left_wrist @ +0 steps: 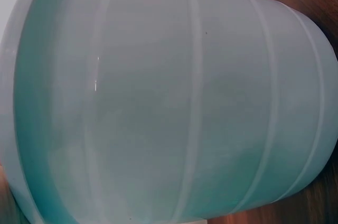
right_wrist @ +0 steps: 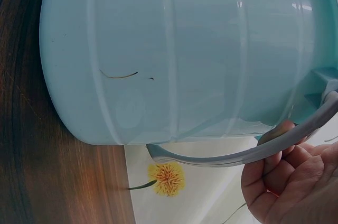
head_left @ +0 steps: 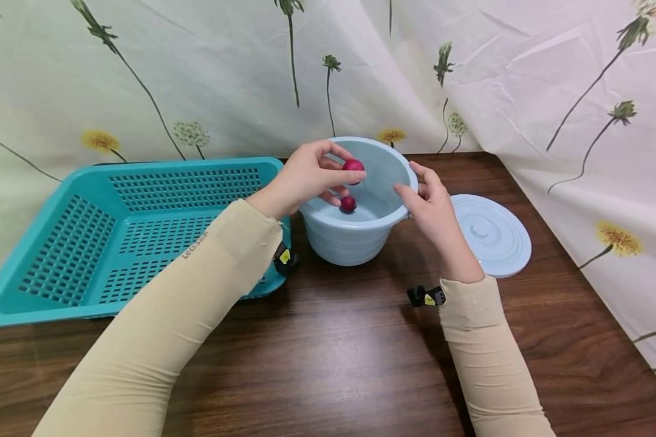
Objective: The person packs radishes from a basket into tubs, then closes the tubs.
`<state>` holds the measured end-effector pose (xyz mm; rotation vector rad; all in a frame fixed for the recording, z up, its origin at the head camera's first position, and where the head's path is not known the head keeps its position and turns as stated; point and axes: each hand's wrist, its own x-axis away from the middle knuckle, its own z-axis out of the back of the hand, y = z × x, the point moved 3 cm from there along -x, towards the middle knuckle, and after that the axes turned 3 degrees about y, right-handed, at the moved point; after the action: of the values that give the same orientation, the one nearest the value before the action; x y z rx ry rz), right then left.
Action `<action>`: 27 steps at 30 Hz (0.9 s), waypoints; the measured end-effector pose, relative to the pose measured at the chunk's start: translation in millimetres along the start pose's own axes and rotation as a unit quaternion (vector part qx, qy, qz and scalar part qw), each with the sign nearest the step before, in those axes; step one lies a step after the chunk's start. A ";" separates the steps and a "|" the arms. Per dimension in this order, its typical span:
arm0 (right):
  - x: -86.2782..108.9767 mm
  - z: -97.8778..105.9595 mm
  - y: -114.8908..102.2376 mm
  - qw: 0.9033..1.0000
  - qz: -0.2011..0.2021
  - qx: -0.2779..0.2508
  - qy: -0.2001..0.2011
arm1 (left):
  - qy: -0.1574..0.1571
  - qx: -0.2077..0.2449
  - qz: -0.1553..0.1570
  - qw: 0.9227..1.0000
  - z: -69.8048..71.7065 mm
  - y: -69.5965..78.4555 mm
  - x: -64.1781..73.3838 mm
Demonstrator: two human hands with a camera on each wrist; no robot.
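A round magenta radish point(head_left: 353, 172) is pinched between the thumb and fingers of my left hand point(head_left: 319, 173), over the mouth of a light blue bucket point(head_left: 347, 243). A second radish point(head_left: 348, 204) shows inside the bucket, just below the lower fingertips of that hand. My right hand point(head_left: 429, 203) grips the bucket's right rim, thumb on the near side. In the right wrist view, its curled fingers point(right_wrist: 285, 174) lie by the bucket's grey handle point(right_wrist: 227, 158), which hangs down the side. The left wrist view is filled by the ribbed bucket wall point(left_wrist: 148, 97).
A teal slotted basket point(head_left: 49, 315) stands to the left, partly behind the left forearm. The round light blue lid point(head_left: 494, 233) lies flat on the dark wooden table point(head_left: 317, 352), right of the bucket. A flower-patterned cloth point(head_left: 224, 79) hangs behind and along the right.
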<state>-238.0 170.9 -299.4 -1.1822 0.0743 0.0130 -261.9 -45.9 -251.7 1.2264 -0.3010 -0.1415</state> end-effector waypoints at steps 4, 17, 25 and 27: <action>0.2 -0.4 0.1 1.000 0.002 -0.001 0.000 | 0.001 0.003 0.000 1.000 0.0 -0.6 -0.1; 0.6 0.8 0.0 1.000 -0.004 -0.010 -0.002 | 0.019 0.037 -0.012 0.999 0.2 -1.0 2.8; 0.3 0.7 1.0 1.000 -0.002 -0.012 -0.002 | 0.019 0.045 -0.019 0.999 0.2 -1.2 3.3; 0.2 0.9 0.9 1.000 -0.001 -0.014 -0.002 | 0.020 0.045 -0.020 0.999 0.3 -1.3 3.3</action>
<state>-237.8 172.0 -299.9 -1.2099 0.0687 0.0148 -258.8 -47.5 -252.3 1.3226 -0.2494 -0.1385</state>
